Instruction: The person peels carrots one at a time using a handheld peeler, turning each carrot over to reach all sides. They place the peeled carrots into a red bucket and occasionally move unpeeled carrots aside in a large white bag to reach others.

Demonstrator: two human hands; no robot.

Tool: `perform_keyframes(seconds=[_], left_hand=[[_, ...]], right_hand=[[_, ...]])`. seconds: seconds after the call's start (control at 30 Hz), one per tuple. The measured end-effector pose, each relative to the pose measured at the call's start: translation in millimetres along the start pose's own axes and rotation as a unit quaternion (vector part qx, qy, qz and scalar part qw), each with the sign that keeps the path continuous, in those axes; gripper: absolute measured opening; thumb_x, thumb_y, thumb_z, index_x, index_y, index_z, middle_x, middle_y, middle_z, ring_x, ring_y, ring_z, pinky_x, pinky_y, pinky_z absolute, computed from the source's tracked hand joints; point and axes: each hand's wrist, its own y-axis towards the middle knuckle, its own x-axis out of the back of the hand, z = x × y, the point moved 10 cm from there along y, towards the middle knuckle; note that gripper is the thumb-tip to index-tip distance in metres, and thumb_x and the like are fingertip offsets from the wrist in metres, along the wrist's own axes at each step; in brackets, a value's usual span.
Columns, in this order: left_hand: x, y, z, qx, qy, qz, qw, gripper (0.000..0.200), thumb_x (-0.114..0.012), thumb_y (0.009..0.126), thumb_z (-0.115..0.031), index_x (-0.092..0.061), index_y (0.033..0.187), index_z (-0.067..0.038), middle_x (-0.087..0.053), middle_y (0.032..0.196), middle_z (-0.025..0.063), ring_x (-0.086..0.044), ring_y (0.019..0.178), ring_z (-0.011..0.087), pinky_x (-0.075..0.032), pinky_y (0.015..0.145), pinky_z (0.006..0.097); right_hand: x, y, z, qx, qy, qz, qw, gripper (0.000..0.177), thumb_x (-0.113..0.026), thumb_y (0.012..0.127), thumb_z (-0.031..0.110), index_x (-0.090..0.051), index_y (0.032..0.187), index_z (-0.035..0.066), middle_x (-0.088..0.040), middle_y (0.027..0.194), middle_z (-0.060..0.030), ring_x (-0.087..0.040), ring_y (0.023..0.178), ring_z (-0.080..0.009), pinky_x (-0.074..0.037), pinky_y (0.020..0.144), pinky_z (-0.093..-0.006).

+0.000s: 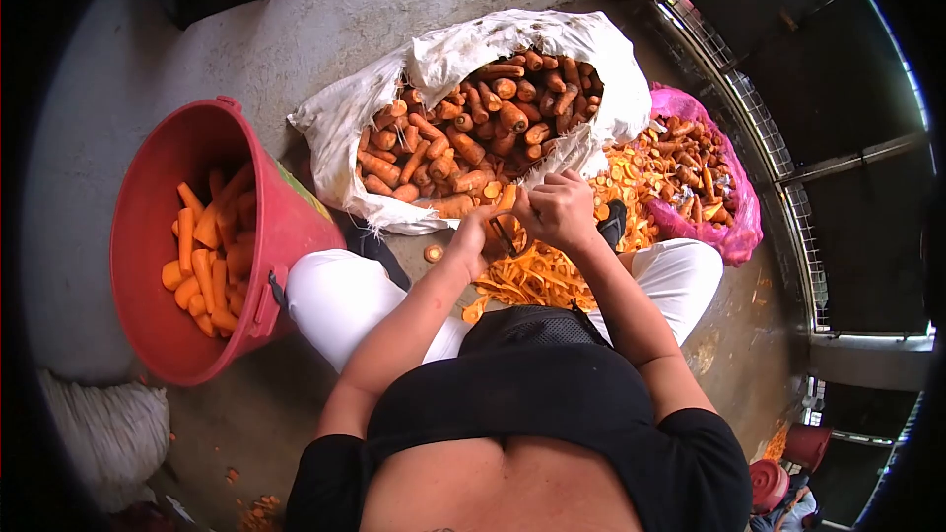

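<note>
My left hand (471, 242) is closed around a peeled carrot (506, 199), whose orange end shows between my hands. Closed in a fist, my right hand (558, 209) grips a dark-framed peeler (506, 235) beside the carrot; its handle is hidden by the fingers. Below them, orange peelings (537, 281) lie heaped on the floor between my legs. Just beyond my hands a torn white sack (340, 113) lies open, full of unpeeled carrots (463, 143).
A red tub (177, 355) with peeled carrots (205, 271) stands at the left. On the right is a pink bag (744, 207) of carrot pieces and scraps. A white sack (108, 429) lies lower left, and red containers (808, 445) stand lower right. A wire-mesh barrier runs along the right.
</note>
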Motion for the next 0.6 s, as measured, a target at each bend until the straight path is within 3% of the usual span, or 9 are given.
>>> perform_keyframes(seconds=[0.17, 0.27, 0.4, 0.5, 0.57, 0.6], left_hand=[[-9, 3, 2, -0.034, 0.070, 0.101, 0.992, 0.033, -0.035, 0.097, -0.033, -0.055, 0.107, -0.008, -0.062, 0.075, 0.0029, -0.058, 0.058, 0.0133, -0.043, 0.041, 0.0244], [-14, -10, 1, -0.030, 0.081, 0.046, 0.995, 0.034, -0.037, 0.098, -0.035, -0.055, 0.104, -0.007, -0.061, 0.075, 0.0042, -0.058, 0.058, 0.0133, -0.044, 0.042, 0.0251], [-11, 1, 3, -0.042, 0.119, 0.085, 0.988, 0.035, -0.040, 0.097, -0.036, -0.056, 0.102, -0.006, -0.061, 0.076, 0.0058, -0.059, 0.059, 0.0134, -0.043, 0.042, 0.0254], [-10, 5, 0, -0.047, 0.110, 0.052, 0.991, 0.037, -0.040, 0.097, -0.037, -0.057, 0.103, -0.005, -0.061, 0.074, 0.0055, -0.058, 0.058, 0.0132, -0.043, 0.043, 0.0254], [-15, 5, 3, -0.040, 0.126, 0.099, 0.986, 0.038, -0.040, 0.097, -0.037, -0.057, 0.105, -0.004, -0.061, 0.074, 0.0049, -0.058, 0.058, 0.0131, -0.043, 0.043, 0.0252], [-16, 4, 4, -0.037, 0.134, 0.123, 0.983, 0.039, -0.040, 0.096, -0.038, -0.057, 0.106, -0.004, -0.061, 0.073, 0.0045, -0.058, 0.058, 0.0130, -0.043, 0.043, 0.0251]], right_hand=[[-5, -8, -35, -0.044, -0.009, -0.006, 0.999, 0.036, -0.062, 0.079, 0.017, -0.054, 0.044, 0.012, -0.053, 0.045, -0.0016, -0.052, 0.046, -0.0184, -0.041, 0.050, -0.0337], [-11, -17, -68, -0.078, -0.026, 0.003, 0.997, 0.037, -0.062, 0.079, 0.019, -0.055, 0.044, 0.012, -0.053, 0.045, -0.0024, -0.054, 0.045, -0.0187, -0.042, 0.051, -0.0345], [-9, -16, -71, -0.074, -0.031, -0.013, 0.997, 0.037, -0.062, 0.080, 0.019, -0.056, 0.044, 0.012, -0.051, 0.043, -0.0020, -0.053, 0.044, -0.0177, -0.043, 0.052, -0.0337], [-14, -18, -87, -0.098, -0.059, -0.006, 0.993, 0.041, -0.060, 0.083, 0.022, -0.055, 0.043, 0.014, -0.049, 0.041, 0.0003, -0.052, 0.041, -0.0144, -0.044, 0.051, -0.0319], [-19, -22, -116, -0.163, -0.094, 0.036, 0.981, 0.044, -0.059, 0.085, 0.023, -0.054, 0.041, 0.016, -0.050, 0.039, 0.0015, -0.052, 0.041, -0.0122, -0.045, 0.051, -0.0301], [-17, -22, -124, -0.122, -0.181, 0.029, 0.975, 0.047, -0.057, 0.088, 0.027, -0.053, 0.041, 0.018, -0.048, 0.038, 0.0044, -0.048, 0.038, -0.0080, -0.045, 0.049, -0.0308]])
